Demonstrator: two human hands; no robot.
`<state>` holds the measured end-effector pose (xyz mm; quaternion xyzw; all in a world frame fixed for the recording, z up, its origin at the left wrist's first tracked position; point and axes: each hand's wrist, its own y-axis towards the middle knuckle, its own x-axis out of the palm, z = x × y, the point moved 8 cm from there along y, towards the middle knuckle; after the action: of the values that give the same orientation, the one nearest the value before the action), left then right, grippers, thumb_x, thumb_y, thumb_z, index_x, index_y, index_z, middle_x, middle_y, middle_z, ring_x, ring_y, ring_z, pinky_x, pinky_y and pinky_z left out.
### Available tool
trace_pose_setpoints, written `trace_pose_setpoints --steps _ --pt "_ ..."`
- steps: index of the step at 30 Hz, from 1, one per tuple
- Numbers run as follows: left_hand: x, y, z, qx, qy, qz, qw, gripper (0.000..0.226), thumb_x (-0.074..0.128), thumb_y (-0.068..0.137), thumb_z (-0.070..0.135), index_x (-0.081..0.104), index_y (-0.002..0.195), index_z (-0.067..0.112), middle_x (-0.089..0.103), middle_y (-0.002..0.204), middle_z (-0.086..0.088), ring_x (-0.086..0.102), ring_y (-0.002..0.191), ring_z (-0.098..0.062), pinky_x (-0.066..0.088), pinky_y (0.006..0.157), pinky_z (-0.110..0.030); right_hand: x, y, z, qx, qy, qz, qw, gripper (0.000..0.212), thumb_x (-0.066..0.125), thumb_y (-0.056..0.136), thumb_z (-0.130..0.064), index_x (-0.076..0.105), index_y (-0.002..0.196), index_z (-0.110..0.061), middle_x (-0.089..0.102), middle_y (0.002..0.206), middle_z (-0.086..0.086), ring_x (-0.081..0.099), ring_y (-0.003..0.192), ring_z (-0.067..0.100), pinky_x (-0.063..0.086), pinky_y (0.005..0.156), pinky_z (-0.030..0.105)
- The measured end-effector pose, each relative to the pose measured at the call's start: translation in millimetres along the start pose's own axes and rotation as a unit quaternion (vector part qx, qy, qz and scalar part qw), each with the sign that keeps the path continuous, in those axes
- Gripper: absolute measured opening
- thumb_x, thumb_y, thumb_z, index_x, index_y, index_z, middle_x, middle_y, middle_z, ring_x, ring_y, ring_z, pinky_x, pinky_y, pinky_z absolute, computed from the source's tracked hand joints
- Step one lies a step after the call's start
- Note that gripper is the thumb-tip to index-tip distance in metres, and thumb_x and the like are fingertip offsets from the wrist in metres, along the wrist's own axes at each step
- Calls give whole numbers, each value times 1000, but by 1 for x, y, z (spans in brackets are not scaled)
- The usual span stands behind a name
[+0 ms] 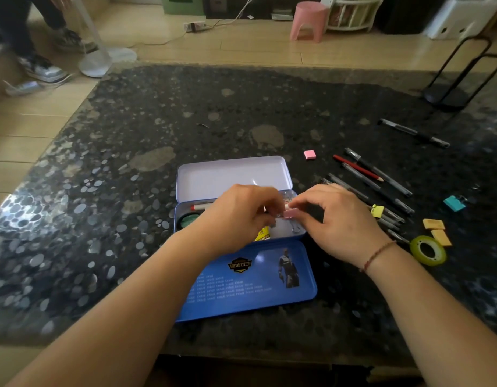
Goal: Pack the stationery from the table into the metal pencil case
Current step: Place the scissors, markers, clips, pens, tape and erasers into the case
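While both hands meet over the open tin, the head view shows the following:
Metal pencil case [233,174]: lies open in the middle of the dark speckled table [130,121], pale lid tipped back, blue printed panel [250,283] flat on the near side
Left hand [239,216]: hovers over the tray, fingers curled in toward the right hand; whether they pinch the clip cannot be told
Right hand [339,219]: thumb and forefinger closed on a small pink binder clip [290,213], held just above the tray's right part
Tray contents: a white pen with a red end [202,205] along the far wall, a green round item [187,220] at the left end, something yellow [263,234] partly hidden under the left hand
Right of the case: a row of pens [381,188], a red pencil [356,168], a pink eraser [309,154], a yellow clip [378,211], a teal clip [454,203], two orange erasers [434,224], a roll of green tape [428,250]
Far right: a lone black pen [413,133], well apart from the rest
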<state>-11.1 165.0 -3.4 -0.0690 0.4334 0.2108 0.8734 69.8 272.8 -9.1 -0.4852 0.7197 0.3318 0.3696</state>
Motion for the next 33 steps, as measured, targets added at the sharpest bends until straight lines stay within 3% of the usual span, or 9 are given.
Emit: trace_pose_setpoints --steps 2,7,10,13,15,17,22,28,33 --pt "-11 2 -6 -36 -73 62 995 23 73 78 9 66 93 26 67 77 13 60 71 -3 46 67 -14 0 -1 -6 -10 31 -4 999 23 64 84 -42 69 103 -29 63 87 -15 53 83 4 48 73 30" --pt "-5 2 -13 -106 -288 95 947 18 74 77 0 66 87 13 74 83 -3 72 77 -21 59 77 -40 -11 -2 -8 4 91 44 995 20 74 78 -31 75 97 -28 66 77 -8 61 74 7 52 69 30" --pt "5 2 -9 -116 -300 79 944 16 72 79 -1 67 83 14 74 86 -4 72 80 -16 58 79 -38 -11 -3 3 39 140 42 988 24 76 77 -24 74 100 -28 65 80 -21 64 81 -2 47 70 8" --pt "9 2 -1 -99 -255 48 961 15 73 81 8 66 85 21 71 87 5 68 65 -5 51 62 -21 -11 -7 12 39 73 30 996 22 77 73 -32 74 95 -35 65 82 -10 62 77 5 51 71 24" --pt "2 3 0 -78 -135 62 986 11 75 79 20 67 85 26 64 85 11 60 62 -4 44 59 -17 -7 -8 13 34 5 0 999 22 74 72 -38 71 94 -41 59 82 -9 57 77 9 51 70 32" --pt "1 3 -4 -77 -11 60 995 9 74 78 25 68 84 29 60 82 13 55 66 -3 42 64 -20 -4 -8 9 8 -23 -23 999 24 72 73 -36 70 96 -42 61 88 -14 53 85 9 50 73 35" --pt "23 1 -5 -75 122 6 990 13 64 83 40 73 89 33 69 82 11 53 87 -17 45 79 -34 0 -10 3 -14 -86 -50 995 15 65 81 -39 71 94 -34 51 101 -18 40 101 7 49 77 34" --pt "25 5 -2 -79 137 4 987 18 57 88 43 72 96 36 62 77 10 47 86 -19 38 79 -35 -1 -10 1 -22 -64 -24 997 12 63 82 -34 70 91 -31 55 95 -15 47 96 10 49 74 34" --pt "29 3 0 -70 146 -15 987 21 51 92 38 70 101 35 66 91 7 47 94 -19 37 83 -37 -58 -15 66 159 -127 60 977 25 63 82 -19 68 101 -34 62 108 -9 52 104 19 48 82 34"
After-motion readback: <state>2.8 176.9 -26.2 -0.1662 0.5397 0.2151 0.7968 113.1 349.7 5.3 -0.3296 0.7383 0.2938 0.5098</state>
